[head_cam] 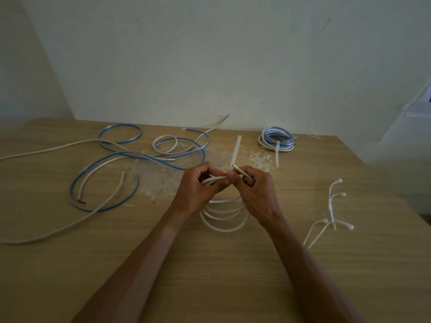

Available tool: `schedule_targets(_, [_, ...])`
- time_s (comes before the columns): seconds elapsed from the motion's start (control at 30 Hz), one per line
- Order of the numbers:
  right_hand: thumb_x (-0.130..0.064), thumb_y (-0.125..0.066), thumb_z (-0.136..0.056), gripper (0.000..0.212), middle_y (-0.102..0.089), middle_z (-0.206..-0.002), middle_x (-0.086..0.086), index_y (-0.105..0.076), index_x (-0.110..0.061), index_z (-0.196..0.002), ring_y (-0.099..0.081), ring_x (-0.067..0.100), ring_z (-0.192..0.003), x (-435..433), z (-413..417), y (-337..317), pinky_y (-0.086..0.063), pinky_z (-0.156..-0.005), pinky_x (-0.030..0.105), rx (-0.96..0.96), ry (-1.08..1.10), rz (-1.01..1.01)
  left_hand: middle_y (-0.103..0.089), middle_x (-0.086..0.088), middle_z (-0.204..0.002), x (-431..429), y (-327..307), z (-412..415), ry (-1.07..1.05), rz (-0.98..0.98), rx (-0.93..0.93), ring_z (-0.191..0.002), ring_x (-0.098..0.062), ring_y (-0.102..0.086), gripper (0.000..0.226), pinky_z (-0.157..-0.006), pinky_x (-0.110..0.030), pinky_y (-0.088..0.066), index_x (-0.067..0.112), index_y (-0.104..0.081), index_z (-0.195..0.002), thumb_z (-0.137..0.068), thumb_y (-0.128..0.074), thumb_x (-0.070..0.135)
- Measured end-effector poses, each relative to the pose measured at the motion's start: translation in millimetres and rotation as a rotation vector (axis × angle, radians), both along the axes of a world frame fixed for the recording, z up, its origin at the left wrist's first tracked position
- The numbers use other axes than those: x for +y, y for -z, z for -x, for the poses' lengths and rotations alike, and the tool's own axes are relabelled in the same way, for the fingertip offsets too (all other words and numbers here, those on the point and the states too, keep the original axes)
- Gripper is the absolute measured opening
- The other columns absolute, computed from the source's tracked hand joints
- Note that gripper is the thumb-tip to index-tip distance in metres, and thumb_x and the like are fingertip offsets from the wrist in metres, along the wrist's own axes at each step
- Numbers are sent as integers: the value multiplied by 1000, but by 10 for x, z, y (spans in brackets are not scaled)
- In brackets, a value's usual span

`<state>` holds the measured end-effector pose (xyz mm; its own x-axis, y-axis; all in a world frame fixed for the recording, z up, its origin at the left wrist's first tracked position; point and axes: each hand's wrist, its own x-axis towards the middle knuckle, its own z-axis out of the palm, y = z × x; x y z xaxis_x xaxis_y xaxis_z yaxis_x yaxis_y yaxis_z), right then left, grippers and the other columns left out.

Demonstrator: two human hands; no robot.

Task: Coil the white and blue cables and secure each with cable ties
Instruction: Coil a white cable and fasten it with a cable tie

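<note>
The left hand [198, 190] is gripping the top of the white coil [224, 220], whose loops are hanging toward six o'clock. The right hand [256, 190], just beside it, is pinching the cable tie [235, 150], whose strap is pointing toward twelve o'clock.

your left forearm [140, 252] and right forearm [303, 259] are long, slim and bare to the wrist, and your left hand [198, 190] and right hand [256, 194] are bare too, knuckles plainly ridged.

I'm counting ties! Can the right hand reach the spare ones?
Probably yes: only bare table lies between the right hand and spare ties, though it grips the white coil now.
</note>
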<state>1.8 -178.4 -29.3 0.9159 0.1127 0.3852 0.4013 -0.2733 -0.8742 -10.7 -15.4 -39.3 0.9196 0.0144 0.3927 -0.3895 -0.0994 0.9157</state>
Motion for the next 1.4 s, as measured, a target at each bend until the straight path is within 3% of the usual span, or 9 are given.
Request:
schedule_targets(0.2, [-26, -66, -96, 25, -59, -53, -13, -73, -13, -76, -47, -2, -53, 11, 27, -50, -39, -54, 15, 130, 27, -140, -74, -14, -85, 2, 25, -34, 73, 9, 18, -75, -20, -70, 19, -70, -30, -54, 3, -71, -93, -82, -82, 12])
schedule_targets(0.27, [-26, -65, -97, 28, -67, -61, -2, -74, -8, -78, -58, 1, -61, 26, 31, -50, -47, -63, 20, 204, 5, -200, -74, -14, -88, 26, 23, -43, 105, -7, 16, -77, -32, -69, 17, -72, -37, -54, 7, -72, -95, -83, -81, 14])
schedule_targets(0.33, [-29, -62, -99, 31, -71, -73, 12, -76, -7, -81, -62, 10, -70, 35, 16, -28, -50, -69, 31, 224, 15, -207, -74, -10, -88, 28, 30, -46, 122, -13, 16, -76, -28, -68, 16, -72, -34, -54, 9, -72, -96, -84, -81, 14])
schedule_targets(0.47, [-19, -40, -108, 31, -71, -106, 1, -69, -25, -118, -64, 4, -100, 38, 2, -27, -49, -89, 21, 54, 42, -32, -66, 1, -70, 14, 66, -56, 23, 90, 59, -61, -9, -57, 16, -58, -21, -46, 3, -71, -97, -86, -78, 11])
schedule_targets(0.57, [-12, -46, -105, 33, -65, -102, 1, -62, -15, -134, -60, 7, -93, 16, 5, -5, -44, -82, 14, -178, 114, 141, -61, 0, -62, 76, 116, -126, -52, 202, 116, -54, -11, -51, 12, -52, -23, -42, 11, -72, -94, -85, -78, 15])
schedule_targets(0.73, [-10, -70, -92, 29, -71, -81, -6, -67, -15, -120, -68, 6, -75, -40, 91, -83, -51, -69, 16, -261, 181, 48, -63, -3, -69, 109, 93, -155, -72, 278, 142, -57, -11, -48, 8, -49, -20, -37, 15, -72, -93, -87, -76, 18])
schedule_targets(0.87, [-12, -70, -92, 8, -70, -88, -7, -73, -16, -98, -64, 5, -80, -44, 82, -82, -50, -71, 20, -359, 186, 182, -54, -11, -71, 102, 97, -149, -53, 271, 142, -59, -12, -42, 6, -49, -22, -35, 18, -75, -89, -91, -73, 23])
schedule_targets(1.03, [-10, -69, -93, 8, -67, -90, -1, -73, -12, -99, -59, 9, -78, -34, 60, -35, -47, -72, 21, -435, 190, 298, -56, 10, -59, 111, 106, -145, -81, 188, 133, -57, -9, -42, 16, -50, -22, -37, 5, -75, -96, -92, -72, 21])
schedule_targets(1.4, [-10, -67, -93, 6, -63, -89, 2, -70, -10, -98, -56, 14, -78, -41, 59, -34, -41, -72, 18, -437, 218, 426, -60, 13, -62, 121, 25, -80, -47, 98, 99, -57, -6, -48, 8, -51, -22, -41, 15, -74, -92, -90, -72, 23])
